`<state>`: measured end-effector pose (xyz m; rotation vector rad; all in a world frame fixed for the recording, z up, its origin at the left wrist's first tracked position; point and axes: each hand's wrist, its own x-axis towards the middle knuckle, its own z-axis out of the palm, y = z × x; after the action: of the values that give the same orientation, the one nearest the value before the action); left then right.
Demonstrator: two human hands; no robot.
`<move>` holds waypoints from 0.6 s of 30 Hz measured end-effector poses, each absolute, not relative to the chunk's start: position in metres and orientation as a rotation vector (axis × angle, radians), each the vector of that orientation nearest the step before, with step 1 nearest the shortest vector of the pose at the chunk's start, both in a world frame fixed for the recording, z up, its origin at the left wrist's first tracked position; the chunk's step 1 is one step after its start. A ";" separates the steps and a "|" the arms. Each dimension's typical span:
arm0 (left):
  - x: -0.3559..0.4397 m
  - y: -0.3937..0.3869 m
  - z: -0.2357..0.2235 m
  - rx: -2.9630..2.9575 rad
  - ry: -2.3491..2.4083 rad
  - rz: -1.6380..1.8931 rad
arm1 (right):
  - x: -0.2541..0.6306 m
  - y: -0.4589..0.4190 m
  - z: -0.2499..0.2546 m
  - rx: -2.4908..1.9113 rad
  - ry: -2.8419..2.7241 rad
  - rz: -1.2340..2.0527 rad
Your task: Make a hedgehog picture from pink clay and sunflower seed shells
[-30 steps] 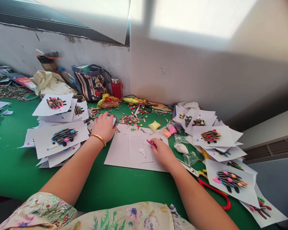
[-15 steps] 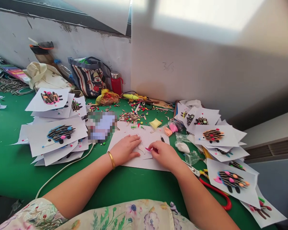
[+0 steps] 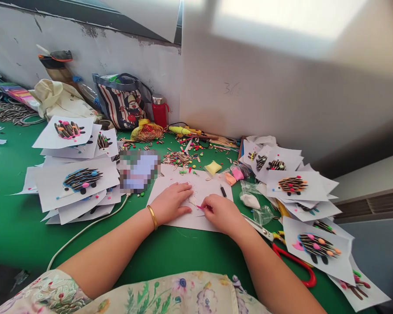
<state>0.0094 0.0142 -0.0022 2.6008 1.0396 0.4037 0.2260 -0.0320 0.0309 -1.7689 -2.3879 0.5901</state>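
Observation:
My left hand (image 3: 172, 203) lies flat with its fingers stretched over a small card with a pencil hedgehog outline (image 3: 193, 196), covering much of the drawing. Under the card is a larger white sheet (image 3: 190, 222). In my right hand (image 3: 221, 213), closed in a pinch, is a small magenta pointed tool (image 3: 200, 207); its tip is over the lower part of the drawing and its exact kind is unclear. A black pen (image 3: 223, 190) lies just beyond my right hand. White clay in a clear bag (image 3: 249, 200) sits to the right.
Stacked hedgehog cards stand at left (image 3: 75, 181) and right (image 3: 293, 185). A blurred phone (image 3: 140, 172) with a white cable (image 3: 85, 235) lies at left. Red-handled scissors (image 3: 294, 261) are by my right forearm. Yellow clay (image 3: 213, 167) and scattered seeds (image 3: 177, 158) lie behind the sheet.
My left hand has left the phone and come right and nearer, onto the card. The magenta tool, still in my right hand, has shifted slightly toward the lower part of the drawing.

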 end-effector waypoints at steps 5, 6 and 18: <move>0.009 0.014 -0.004 2.594 1.033 0.423 | 0.223 -0.032 0.029 -1.787 -2.426 0.543; 0.009 0.014 -0.004 2.592 1.032 0.423 | 0.222 -0.033 0.028 -1.792 -2.433 0.523; 0.010 0.014 -0.003 2.590 1.038 0.419 | 0.202 -0.038 0.027 -1.939 -2.500 0.353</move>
<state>0.0102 0.0141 -0.0032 2.5896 1.0384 0.4190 0.2016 -0.0377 0.0265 -1.9387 -2.5000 0.3533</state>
